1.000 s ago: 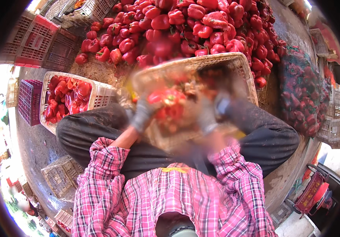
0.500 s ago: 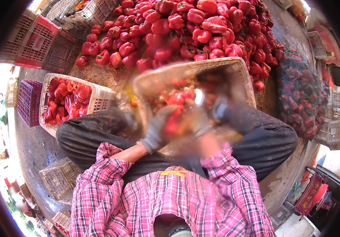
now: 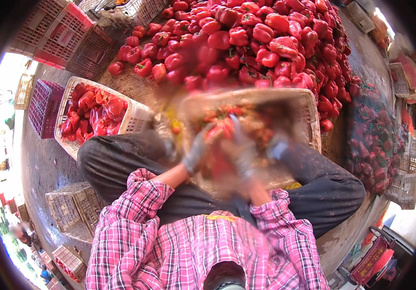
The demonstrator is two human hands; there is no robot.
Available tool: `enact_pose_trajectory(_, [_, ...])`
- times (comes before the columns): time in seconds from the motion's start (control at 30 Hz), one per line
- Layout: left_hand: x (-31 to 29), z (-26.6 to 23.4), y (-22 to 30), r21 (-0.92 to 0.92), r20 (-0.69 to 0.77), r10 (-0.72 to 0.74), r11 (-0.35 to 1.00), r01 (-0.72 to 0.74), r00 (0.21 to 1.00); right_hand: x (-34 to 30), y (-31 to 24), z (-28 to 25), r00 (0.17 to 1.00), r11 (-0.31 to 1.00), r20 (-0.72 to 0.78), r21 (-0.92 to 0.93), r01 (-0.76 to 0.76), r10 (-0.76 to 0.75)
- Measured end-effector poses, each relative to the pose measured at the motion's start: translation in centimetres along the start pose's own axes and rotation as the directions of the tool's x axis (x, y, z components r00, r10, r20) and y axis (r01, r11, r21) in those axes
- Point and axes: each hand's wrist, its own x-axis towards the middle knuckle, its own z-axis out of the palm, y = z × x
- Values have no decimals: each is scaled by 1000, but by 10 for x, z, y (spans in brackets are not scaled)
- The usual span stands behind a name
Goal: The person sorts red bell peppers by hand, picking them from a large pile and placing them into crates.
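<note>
Both my hands wear grey gloves and meet over a worn, pale plastic crate between my legs. My left hand is closed on a red bell pepper, its fingers along the pepper's left side. Against the other side of the pepper is my right hand, smeared by motion. A narrow blue-grey shape rises from it beside the pepper; I cannot make out whether it is a finger or a tool. Blurred red and brownish scraps lie inside the crate under my hands.
A big heap of red bell peppers lies ahead. On my left, a white crate holds cut red peppers, beside a purple crate. A green mesh sack of peppers stands at right. An overturned crate sits lower left.
The whole view has shifted, so the heap and crates appear lower and further right. My hands stay together at the pepper; the bright glint beside my right hand no longer shows.
</note>
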Motion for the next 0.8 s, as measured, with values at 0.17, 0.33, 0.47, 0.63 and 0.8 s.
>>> enact_pose_trajectory(0.17, [4,-6,-13,-258,13,-188,948,185,982,3,-13,0,993,999,107,-26,-40,43])
enact_pose_trajectory(0.33, [10,-36,-24,-497,109,-253,824,272,961,3,-5,-15,994,996,65,-38,-83,85])
enact_pose_trajectory(0.47, [-10,-40,43,-600,83,-203,771,212,976,12,11,-43,994,995,-58,-40,-92,90])
enact_pose_trajectory(0.63, [-49,-68,183,-240,-542,230,879,-412,808,48,23,-84,970,989,-240,-126,-78,46])
enact_pose_trajectory(0.8, [-86,-303,241,708,-541,474,703,71,695,74,41,-101,944,971,-324,-197,-134,65])
